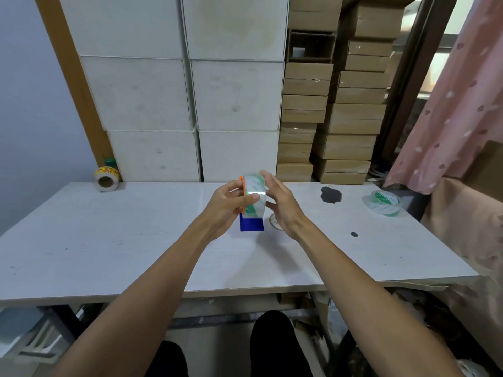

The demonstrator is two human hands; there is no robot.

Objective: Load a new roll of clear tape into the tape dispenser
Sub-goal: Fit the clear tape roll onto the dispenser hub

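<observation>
Both hands (227, 202) grip tape roll (254, 195) on dispenser (251, 224)

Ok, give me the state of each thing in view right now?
Orange-and-blue plastic tape dispenser: held above table, left hand grip.
Clear tape roll with green print: on dispenser, right hand touching.
Spare clear tape roll: flat on white table.
Yellow label roll: on edge, far-left.

white table (109, 240) carries a clear tape roll (386, 203) far right, a yellow label roll (106, 178) far left.
</observation>
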